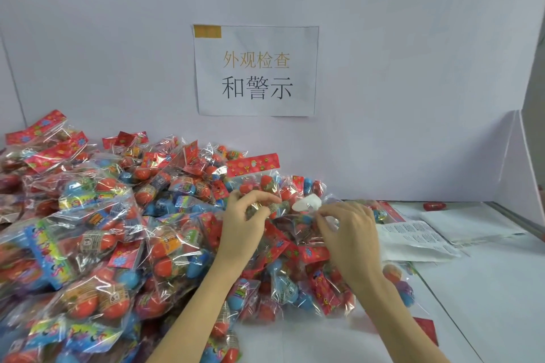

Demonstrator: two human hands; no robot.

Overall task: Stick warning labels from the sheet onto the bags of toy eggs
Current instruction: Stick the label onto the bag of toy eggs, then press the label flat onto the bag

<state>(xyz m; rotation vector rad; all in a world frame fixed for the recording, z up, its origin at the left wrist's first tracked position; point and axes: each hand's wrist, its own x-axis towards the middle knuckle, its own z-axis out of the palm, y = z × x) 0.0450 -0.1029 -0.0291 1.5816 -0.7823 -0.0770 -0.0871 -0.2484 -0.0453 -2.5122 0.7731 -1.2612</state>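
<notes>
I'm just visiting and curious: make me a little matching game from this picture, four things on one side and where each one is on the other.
Things:
1. paper sign
2. label sheet
3. white label
4. heap of bagged toy eggs

Places:
A. flat on the table, to the right of the hands
B. piled on the left side of the table
C. stuck on the back wall
D. between the left hand and right hand, over a bag

Pairs: 1-C, 2-A, 3-D, 4-B
</notes>
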